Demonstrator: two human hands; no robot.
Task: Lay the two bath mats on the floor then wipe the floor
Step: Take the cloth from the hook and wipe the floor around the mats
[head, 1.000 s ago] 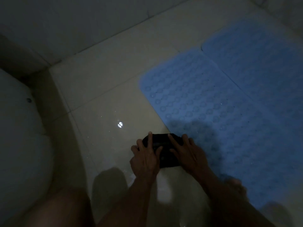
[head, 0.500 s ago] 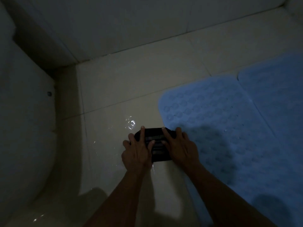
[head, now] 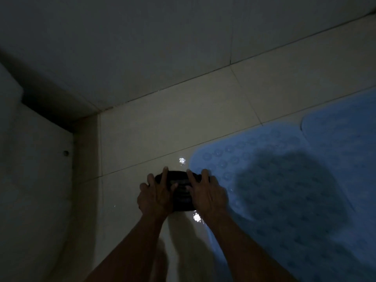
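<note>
Two hands, left hand (head: 155, 197) and right hand (head: 207, 193), fingers spread, pressing flat on dark cloth (head: 181, 192) on wet floor (head: 162, 135), touching near mat (head: 274, 196) corner. Long axis crosswise. Could snag and lift mat edge, or slip on wet tile. Second mat (head: 341, 135) beyond.

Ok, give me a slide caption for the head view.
Both hands, left and right, press a dark cloth on wet floor tiles beside two blue mats.

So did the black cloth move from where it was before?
Yes. The black cloth has slid forward along the blue mat's left edge, closer to the grout line and the wall, under the left hand and right hand.
</note>
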